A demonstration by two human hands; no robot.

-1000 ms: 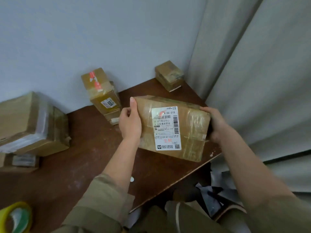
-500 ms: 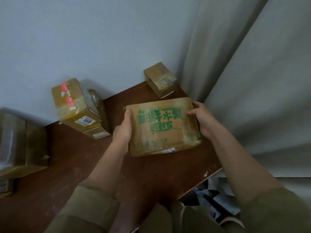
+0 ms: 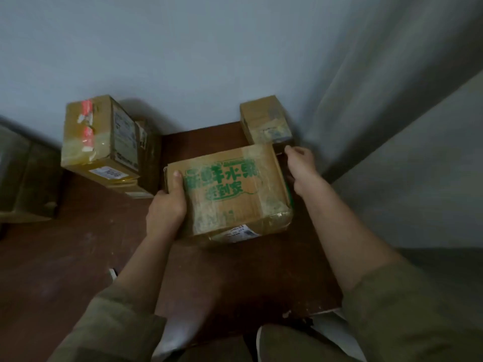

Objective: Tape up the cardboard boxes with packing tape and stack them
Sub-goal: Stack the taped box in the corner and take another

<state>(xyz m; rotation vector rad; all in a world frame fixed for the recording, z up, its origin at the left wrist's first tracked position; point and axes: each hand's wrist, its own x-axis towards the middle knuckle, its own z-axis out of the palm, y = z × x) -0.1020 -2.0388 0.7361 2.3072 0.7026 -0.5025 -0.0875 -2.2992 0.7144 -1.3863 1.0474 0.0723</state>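
Green-printed box point(image 3: 230, 194) now flat on table point(image 3: 78, 257), left hand point(image 3: 167, 205) gripping, right hand point(image 3: 300, 165) loosened.

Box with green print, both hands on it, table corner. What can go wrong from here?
1. The green-print box is gripped only at its ends: the left hand curls round one end, the right hand is at the far corner. It may slip or tilt.
2. The small box sits just behind the right hand, so pushing further back may knock it.
3. Its near end looks crumpled, so anything stacked on it may sit unevenly.
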